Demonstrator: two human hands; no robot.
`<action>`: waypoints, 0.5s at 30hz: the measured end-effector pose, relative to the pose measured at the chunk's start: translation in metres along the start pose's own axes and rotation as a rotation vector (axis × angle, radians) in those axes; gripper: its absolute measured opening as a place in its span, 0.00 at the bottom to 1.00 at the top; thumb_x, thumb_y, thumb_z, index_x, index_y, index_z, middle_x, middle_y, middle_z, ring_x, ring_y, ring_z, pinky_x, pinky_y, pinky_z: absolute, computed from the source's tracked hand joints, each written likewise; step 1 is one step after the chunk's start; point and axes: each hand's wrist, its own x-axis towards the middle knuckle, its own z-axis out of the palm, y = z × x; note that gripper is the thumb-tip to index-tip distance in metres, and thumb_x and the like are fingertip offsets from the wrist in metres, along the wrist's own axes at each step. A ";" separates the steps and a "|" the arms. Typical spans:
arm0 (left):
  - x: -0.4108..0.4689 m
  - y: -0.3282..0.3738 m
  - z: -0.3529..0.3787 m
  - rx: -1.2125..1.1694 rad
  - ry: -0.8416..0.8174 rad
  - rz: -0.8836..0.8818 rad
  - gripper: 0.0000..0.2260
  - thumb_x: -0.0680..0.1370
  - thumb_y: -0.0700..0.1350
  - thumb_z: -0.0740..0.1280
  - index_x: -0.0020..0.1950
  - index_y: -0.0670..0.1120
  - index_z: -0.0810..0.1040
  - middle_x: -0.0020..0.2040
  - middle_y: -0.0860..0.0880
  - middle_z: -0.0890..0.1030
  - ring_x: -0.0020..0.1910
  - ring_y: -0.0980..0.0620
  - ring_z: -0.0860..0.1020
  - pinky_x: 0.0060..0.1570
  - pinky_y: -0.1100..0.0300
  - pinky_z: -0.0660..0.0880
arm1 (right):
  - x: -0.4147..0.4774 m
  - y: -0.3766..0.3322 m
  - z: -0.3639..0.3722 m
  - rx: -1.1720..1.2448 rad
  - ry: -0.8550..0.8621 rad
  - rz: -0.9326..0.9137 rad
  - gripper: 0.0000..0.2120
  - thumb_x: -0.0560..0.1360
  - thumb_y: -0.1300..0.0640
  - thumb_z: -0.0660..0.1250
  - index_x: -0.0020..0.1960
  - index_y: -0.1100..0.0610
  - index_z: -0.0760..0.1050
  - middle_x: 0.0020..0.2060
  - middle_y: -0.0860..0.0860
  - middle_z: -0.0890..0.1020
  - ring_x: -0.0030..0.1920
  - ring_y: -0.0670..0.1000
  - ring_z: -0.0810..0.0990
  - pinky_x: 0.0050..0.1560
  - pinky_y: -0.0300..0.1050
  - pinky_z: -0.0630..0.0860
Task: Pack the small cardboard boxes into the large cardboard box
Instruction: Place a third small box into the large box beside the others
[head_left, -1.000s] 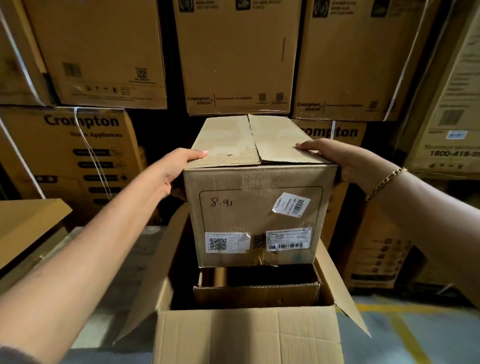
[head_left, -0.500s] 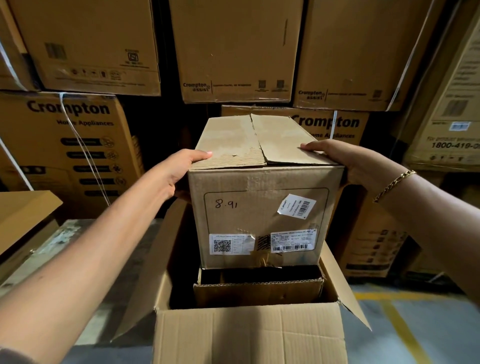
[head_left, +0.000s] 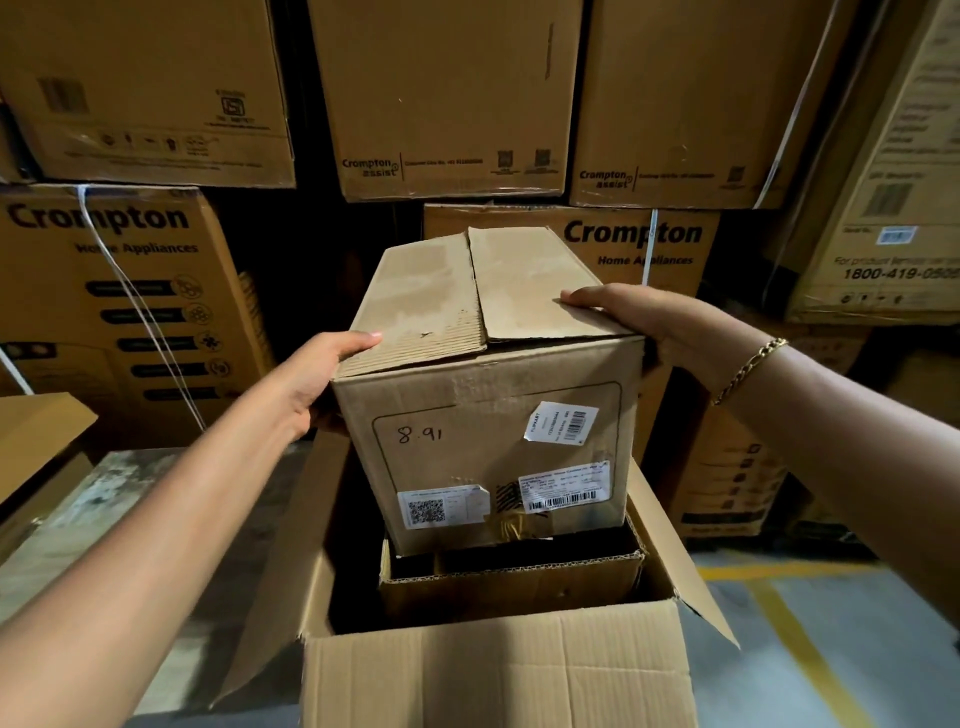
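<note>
The small box (head_left: 488, 415) hangs slightly tilted over the large box (head_left: 498, 675), its base at the mouth above an open inner box (head_left: 511, 584). The left hand (head_left: 317, 374) and right hand (head_left: 654, 327) clasp its top edges from opposite sides. The way in looks straight down.

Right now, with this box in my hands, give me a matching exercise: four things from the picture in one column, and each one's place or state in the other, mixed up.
Things
1. left hand
2. right hand
3. box marked 8.91
4. large box

Place or state
A. flaps open, lowest in view
B. thumb on the held box's top left edge
C. held over the large box
D. bracelet on its wrist

Pairs: 1-B, 2-D, 3-C, 4-A
</note>
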 end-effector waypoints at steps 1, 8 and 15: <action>0.001 -0.003 -0.002 -0.007 0.002 -0.007 0.15 0.79 0.55 0.67 0.52 0.44 0.83 0.47 0.42 0.84 0.34 0.51 0.83 0.28 0.63 0.75 | -0.001 0.000 0.003 -0.006 0.009 -0.006 0.28 0.69 0.32 0.71 0.56 0.53 0.76 0.48 0.58 0.85 0.46 0.60 0.85 0.42 0.56 0.84; 0.001 -0.033 -0.007 -0.002 0.007 -0.022 0.17 0.77 0.58 0.67 0.53 0.46 0.84 0.50 0.47 0.86 0.55 0.47 0.81 0.58 0.51 0.72 | -0.001 0.013 0.017 -0.043 0.040 -0.042 0.27 0.70 0.31 0.70 0.55 0.53 0.77 0.49 0.58 0.84 0.44 0.59 0.85 0.36 0.49 0.80; 0.002 -0.072 0.003 -0.008 -0.017 -0.149 0.15 0.78 0.55 0.67 0.50 0.45 0.84 0.40 0.46 0.87 0.45 0.46 0.82 0.41 0.58 0.70 | 0.009 0.062 0.045 -0.031 -0.022 0.043 0.26 0.73 0.34 0.69 0.57 0.54 0.75 0.50 0.57 0.82 0.48 0.58 0.83 0.40 0.52 0.83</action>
